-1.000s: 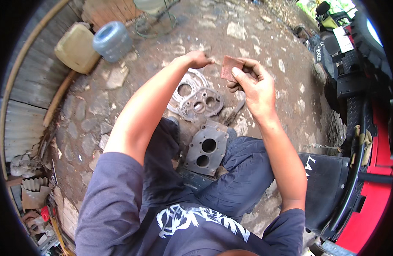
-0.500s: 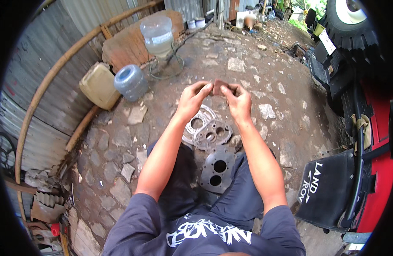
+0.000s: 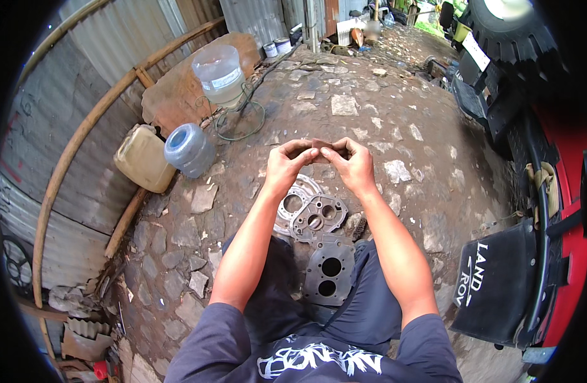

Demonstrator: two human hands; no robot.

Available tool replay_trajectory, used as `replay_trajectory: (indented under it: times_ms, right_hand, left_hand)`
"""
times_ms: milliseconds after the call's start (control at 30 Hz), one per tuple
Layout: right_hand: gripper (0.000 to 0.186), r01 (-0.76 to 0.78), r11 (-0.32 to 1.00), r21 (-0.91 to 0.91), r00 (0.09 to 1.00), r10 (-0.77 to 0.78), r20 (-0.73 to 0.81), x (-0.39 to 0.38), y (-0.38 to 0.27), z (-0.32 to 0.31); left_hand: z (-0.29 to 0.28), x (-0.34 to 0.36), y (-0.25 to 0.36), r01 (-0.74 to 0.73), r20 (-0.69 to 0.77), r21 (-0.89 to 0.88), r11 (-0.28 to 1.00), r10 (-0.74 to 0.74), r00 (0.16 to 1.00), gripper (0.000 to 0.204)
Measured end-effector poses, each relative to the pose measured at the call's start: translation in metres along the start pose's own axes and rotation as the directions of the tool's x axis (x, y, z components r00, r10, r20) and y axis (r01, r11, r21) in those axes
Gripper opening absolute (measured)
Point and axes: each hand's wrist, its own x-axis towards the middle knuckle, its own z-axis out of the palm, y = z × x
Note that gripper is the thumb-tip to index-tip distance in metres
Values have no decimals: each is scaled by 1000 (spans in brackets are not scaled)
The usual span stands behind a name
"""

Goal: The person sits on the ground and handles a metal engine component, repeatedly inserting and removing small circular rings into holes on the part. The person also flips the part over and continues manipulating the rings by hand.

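Note:
Both my hands are raised in front of me, above the metal parts on the ground. Between their fingertips is a small reddish-brown flat piece (image 3: 319,144) that looks like sandpaper. My left hand (image 3: 286,167) pinches one side of it and my right hand (image 3: 354,165) the other, with the thumbs close together. Below the hands lie a pale round metal ring (image 3: 307,186) and a grey cast housing (image 3: 302,216) with several holes. A flat dark-grey metal plate (image 3: 314,276) with two large round holes lies nearer, between my legs.
Uneven stone paving (image 3: 242,191) surrounds me. To the left stand a yellowish jerrycan (image 3: 143,159), a blue water jug (image 3: 190,150) and a clear jug (image 3: 218,75) beside a green hose (image 3: 260,121). A red vehicle (image 3: 564,268) with a black mudflap (image 3: 494,287) stands close on the right.
My hands have come closer together, and both thumbs now press on the reddish-brown piece, which is tilted flatter than before. The whole view has shifted slightly. The metal parts lie as before.

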Motion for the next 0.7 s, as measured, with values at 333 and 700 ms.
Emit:
replay_trajectory:
  times_ms: [333, 700]
  right_hand:
    - [22, -11, 993, 117, 1000, 9, 19, -1, 1, -4]
    - [24, -54, 996, 65, 999, 53, 11, -1, 15, -12]
  left_hand:
    - [4, 5, -10, 37, 30, 139, 990, -41, 999, 26]
    - [11, 3, -9, 22, 104, 183, 983, -41, 994, 42]
